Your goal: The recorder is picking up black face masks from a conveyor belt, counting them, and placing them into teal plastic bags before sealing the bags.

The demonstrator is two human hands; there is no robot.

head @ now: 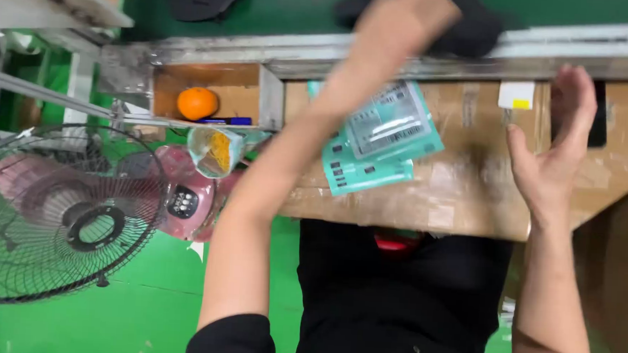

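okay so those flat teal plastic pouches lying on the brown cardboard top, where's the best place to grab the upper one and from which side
Probably its right-hand edge, coming in from the right. The upper flat teal plastic pouch lies tilted across a second teal pouch on the brown cardboard top. The blurred left hand and forearm cross its left side, while the open right hand hovers on the bare side. Pinch with fingers there.

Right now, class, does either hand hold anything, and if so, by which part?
The right hand is open and holds nothing. The left hand is blurred over a black item; whether it grips cannot be told.
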